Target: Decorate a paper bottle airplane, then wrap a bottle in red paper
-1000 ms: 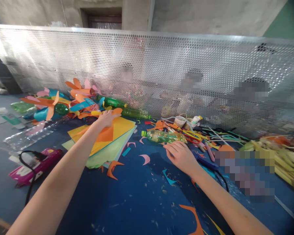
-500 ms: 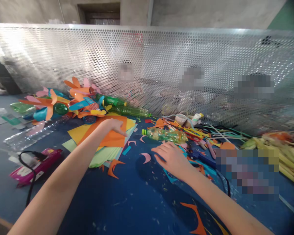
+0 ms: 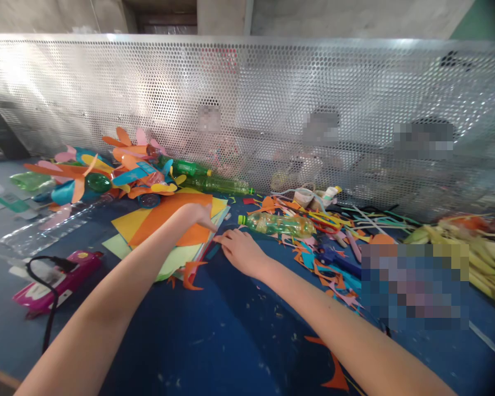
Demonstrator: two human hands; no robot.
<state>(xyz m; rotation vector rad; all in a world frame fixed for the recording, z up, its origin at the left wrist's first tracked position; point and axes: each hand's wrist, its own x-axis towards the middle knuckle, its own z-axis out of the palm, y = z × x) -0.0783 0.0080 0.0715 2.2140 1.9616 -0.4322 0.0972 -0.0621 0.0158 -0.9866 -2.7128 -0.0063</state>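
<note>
My left hand (image 3: 200, 214) rests over the right part of a stack of coloured paper, with an orange sheet (image 3: 160, 217) on top and yellow and pale green sheets (image 3: 177, 261) under it. Its fingers point right and down, partly hidden, and I cannot tell whether they hold a sheet. Just right of the stack, my right hand (image 3: 241, 250) is low over the blue table (image 3: 231, 341), fingers apart and reaching left beside the paper edge. Nothing shows in it. Orange paper scraps (image 3: 193, 276) lie below the stack.
A green-tinted bottle (image 3: 278, 224) lies beyond my right hand. Paper flowers and bottles (image 3: 136, 170) are piled at the left, near a pink power strip (image 3: 61, 278). Right are a blue glue gun (image 3: 338, 258), scraps and husks (image 3: 478, 264). People show behind a perforated metal screen (image 3: 264, 93).
My right hand has moved left, from the scraps near the bottle to the right edge of the paper stack. The pink and blue scraps there are now mostly out of sight. My left hand has hardly moved.
</note>
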